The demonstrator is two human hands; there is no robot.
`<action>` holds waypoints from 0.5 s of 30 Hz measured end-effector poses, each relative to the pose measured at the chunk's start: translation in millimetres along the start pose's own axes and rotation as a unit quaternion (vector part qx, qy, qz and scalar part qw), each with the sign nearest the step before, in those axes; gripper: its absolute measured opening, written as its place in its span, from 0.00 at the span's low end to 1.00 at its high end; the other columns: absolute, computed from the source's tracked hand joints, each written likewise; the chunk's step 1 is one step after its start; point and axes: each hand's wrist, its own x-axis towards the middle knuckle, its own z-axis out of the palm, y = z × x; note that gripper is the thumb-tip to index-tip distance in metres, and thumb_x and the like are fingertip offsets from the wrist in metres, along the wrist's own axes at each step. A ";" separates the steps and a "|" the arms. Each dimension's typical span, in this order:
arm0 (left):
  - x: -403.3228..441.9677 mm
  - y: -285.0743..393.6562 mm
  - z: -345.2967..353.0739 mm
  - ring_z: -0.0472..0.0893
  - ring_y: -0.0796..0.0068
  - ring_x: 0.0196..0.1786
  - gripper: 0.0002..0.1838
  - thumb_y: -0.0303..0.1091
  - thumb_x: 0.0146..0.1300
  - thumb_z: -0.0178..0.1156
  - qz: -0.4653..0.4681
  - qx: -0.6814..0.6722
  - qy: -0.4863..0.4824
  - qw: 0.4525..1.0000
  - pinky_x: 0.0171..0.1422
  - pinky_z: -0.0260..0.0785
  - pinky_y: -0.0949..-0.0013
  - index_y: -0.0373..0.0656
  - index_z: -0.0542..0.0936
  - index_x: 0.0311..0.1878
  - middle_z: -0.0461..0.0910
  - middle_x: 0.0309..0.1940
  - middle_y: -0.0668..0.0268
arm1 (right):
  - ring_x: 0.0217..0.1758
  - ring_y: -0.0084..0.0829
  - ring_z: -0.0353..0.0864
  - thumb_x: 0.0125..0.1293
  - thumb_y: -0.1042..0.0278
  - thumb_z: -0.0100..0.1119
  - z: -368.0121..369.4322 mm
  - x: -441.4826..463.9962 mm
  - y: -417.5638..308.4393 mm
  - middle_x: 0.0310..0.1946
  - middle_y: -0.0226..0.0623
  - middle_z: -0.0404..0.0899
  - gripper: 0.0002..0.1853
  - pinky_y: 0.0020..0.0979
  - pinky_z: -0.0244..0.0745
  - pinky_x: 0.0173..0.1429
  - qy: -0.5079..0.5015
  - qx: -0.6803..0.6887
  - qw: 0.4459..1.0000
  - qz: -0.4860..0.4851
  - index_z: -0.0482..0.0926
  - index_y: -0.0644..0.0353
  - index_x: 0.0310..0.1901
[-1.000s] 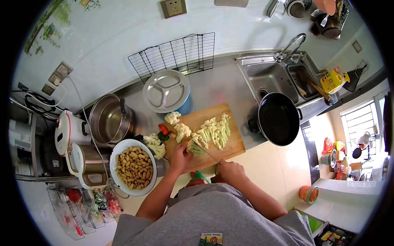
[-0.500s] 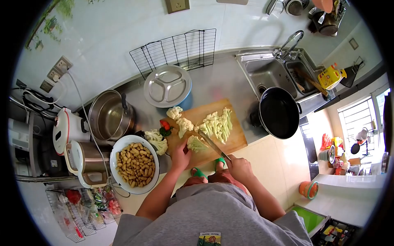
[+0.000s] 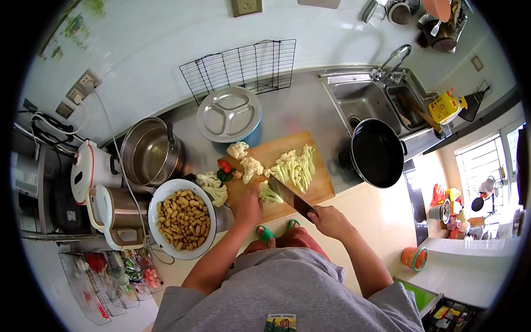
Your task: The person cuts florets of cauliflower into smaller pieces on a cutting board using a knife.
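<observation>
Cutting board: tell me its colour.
The cutting board is light yellowish-brown, best seen in the head view.

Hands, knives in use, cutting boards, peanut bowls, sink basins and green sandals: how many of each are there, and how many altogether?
Hands: 2 (left hand, right hand)
Knife in use: 1
Cutting board: 1
Peanut bowl: 1
Sink basins: 2
Green sandals: 2
Total: 9

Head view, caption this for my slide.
The right hand holds a knife by cut cauliflower on a cutting board, left hand nearby.
</observation>
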 end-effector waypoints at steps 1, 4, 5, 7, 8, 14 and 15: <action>-1.2 4.7 -3.0 0.77 0.46 0.49 0.27 0.23 0.58 0.57 -0.009 -0.004 -0.007 1.000 0.53 0.71 0.51 0.31 0.70 0.63 0.78 0.45 0.45 | 0.40 0.53 0.83 0.71 0.52 0.49 4.3 5.2 1.0 0.33 0.51 0.83 0.16 0.52 0.77 0.46 0.000 -0.004 1.000 -0.006 0.79 0.55 0.45; -3.4 -3.0 9.5 0.77 0.45 0.51 0.26 0.22 0.58 0.56 0.000 -0.011 0.034 0.999 0.54 0.71 0.52 0.31 0.70 0.63 0.78 0.46 0.45 | 0.40 0.54 0.84 0.70 0.54 0.50 16.5 10.6 -4.9 0.34 0.51 0.83 0.15 0.52 0.77 0.45 0.003 -0.039 0.999 -0.002 0.76 0.57 0.44; -5.1 -10.6 18.1 0.76 0.45 0.51 0.26 0.21 0.58 0.56 0.024 -0.014 0.072 0.997 0.55 0.71 0.52 0.31 0.71 0.62 0.78 0.47 0.45 | 0.40 0.54 0.84 0.70 0.54 0.50 18.8 11.6 -6.5 0.34 0.51 0.83 0.15 0.52 0.77 0.45 0.001 -0.041 0.999 -0.009 0.76 0.57 0.44; -8.5 -14.9 23.1 0.77 0.45 0.50 0.26 0.21 0.57 0.56 0.004 -0.025 0.075 0.997 0.54 0.71 0.52 0.31 0.72 0.62 0.78 0.47 0.45 | 0.39 0.55 0.83 0.73 0.52 0.47 30.5 11.7 -7.0 0.33 0.52 0.83 0.16 0.53 0.76 0.43 -0.010 -0.060 0.998 0.017 0.76 0.57 0.45; -8.8 -15.1 25.2 0.78 0.46 0.49 0.26 0.21 0.57 0.56 -0.011 -0.039 0.078 0.996 0.54 0.71 0.53 0.32 0.72 0.61 0.78 0.46 0.45 | 0.37 0.53 0.85 0.71 0.55 0.49 38.4 10.3 -5.6 0.31 0.50 0.84 0.13 0.51 0.78 0.41 0.004 -0.078 0.997 -0.010 0.74 0.55 0.45; -25.5 1.6 6.8 0.81 0.59 0.36 0.27 0.21 0.54 0.58 -0.076 -0.121 0.102 0.985 0.42 0.73 0.61 0.38 0.76 0.61 0.80 0.35 0.52 | 0.34 0.49 0.86 0.67 0.59 0.52 57.7 11.2 5.2 0.28 0.46 0.84 0.09 0.49 0.79 0.40 0.046 -0.109 0.991 -0.067 0.74 0.53 0.44; -26.9 8.4 2.6 0.81 0.64 0.33 0.27 0.21 0.54 0.57 -0.096 -0.141 0.098 0.980 0.41 0.72 0.64 0.39 0.76 0.62 0.80 0.32 0.55 | 0.34 0.50 0.86 0.68 0.58 0.52 52.5 13.4 6.3 0.28 0.46 0.84 0.10 0.49 0.79 0.40 0.050 -0.108 0.990 -0.074 0.75 0.53 0.44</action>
